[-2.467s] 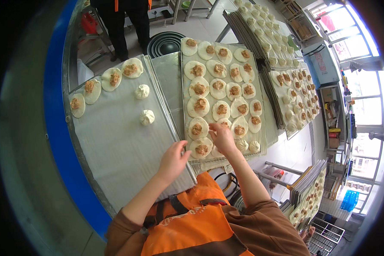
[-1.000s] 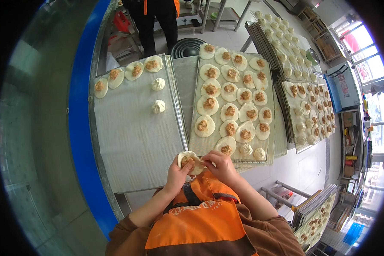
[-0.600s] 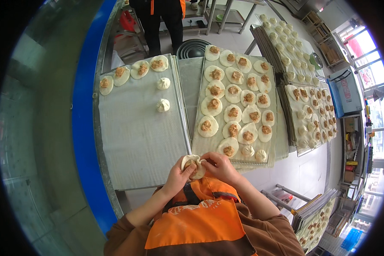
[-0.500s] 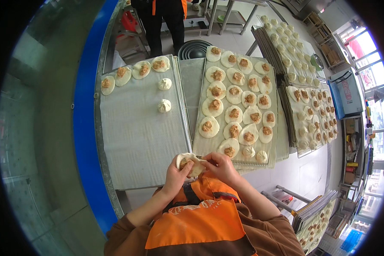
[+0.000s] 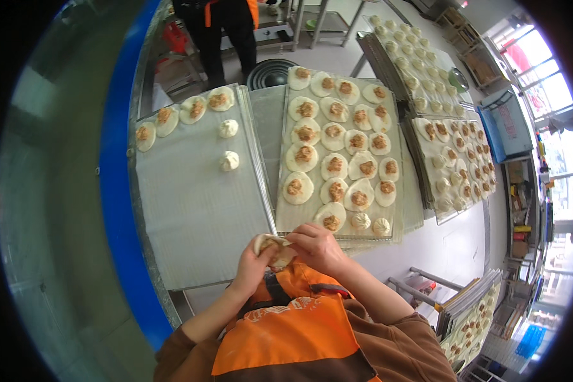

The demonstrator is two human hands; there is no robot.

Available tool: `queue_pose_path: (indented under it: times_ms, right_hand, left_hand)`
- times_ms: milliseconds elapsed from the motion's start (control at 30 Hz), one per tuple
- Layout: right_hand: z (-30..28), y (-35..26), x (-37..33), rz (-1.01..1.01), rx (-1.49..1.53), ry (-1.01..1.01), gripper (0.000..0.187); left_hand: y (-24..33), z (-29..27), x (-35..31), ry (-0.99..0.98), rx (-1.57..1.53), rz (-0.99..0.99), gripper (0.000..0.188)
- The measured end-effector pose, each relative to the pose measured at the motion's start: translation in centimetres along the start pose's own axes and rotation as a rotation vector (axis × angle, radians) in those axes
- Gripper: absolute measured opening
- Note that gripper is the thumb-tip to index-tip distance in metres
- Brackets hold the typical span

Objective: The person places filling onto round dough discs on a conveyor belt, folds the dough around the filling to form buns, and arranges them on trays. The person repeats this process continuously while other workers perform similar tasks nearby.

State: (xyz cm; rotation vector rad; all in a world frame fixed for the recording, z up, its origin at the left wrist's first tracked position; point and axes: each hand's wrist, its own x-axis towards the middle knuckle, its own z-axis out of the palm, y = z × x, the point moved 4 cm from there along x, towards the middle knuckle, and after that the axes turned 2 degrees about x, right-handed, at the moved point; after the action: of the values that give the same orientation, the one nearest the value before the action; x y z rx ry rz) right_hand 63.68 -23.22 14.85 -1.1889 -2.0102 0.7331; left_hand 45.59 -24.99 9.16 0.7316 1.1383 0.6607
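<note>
A round dough wrapper (image 5: 275, 249) with brown filling is held up in front of my apron. My left hand (image 5: 253, 264) cups it from below and the left, thumb pressed over the filling. The fingers of my right hand (image 5: 314, 245) pinch the wrapper's right edge. Beyond my hands, the left tray (image 5: 200, 210) bears several filled wrappers (image 5: 193, 110) along its far edge and two pleated buns, the nearer bun (image 5: 229, 161) below the other. On the right tray (image 5: 290, 219) lie rows of filled open wrappers (image 5: 335, 167), with two closed buns (image 5: 361, 221) at its near right corner.
Stacked trays of buns (image 5: 407, 57) and filled wrappers (image 5: 458, 165) stand to the right. A tray rack (image 5: 471, 318) is at the lower right. Across the table stands another person (image 5: 226, 38) beside round black pans (image 5: 270, 74). A blue edge (image 5: 118, 191) runs along the left.
The whole view has shifted, so the trays sit slightly further left. My right fingers have moved a little along the wrapper's rim, which looks more gathered.
</note>
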Motion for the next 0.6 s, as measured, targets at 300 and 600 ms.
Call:
queue_pose_path:
  times_ms: [300,600]
  right_hand:
    - [0.2,0.8,0.2,0.185,0.319,-0.135,0.018]
    - [0.4,-0.8,0.6,-0.096,0.084,-0.193,0.026]
  left_hand:
    - [-0.2,0.2,0.0,-0.135,0.060,-0.137,0.027]
    - [0.7,0.0,0.3,-0.289,0.302,-0.048,0.026]
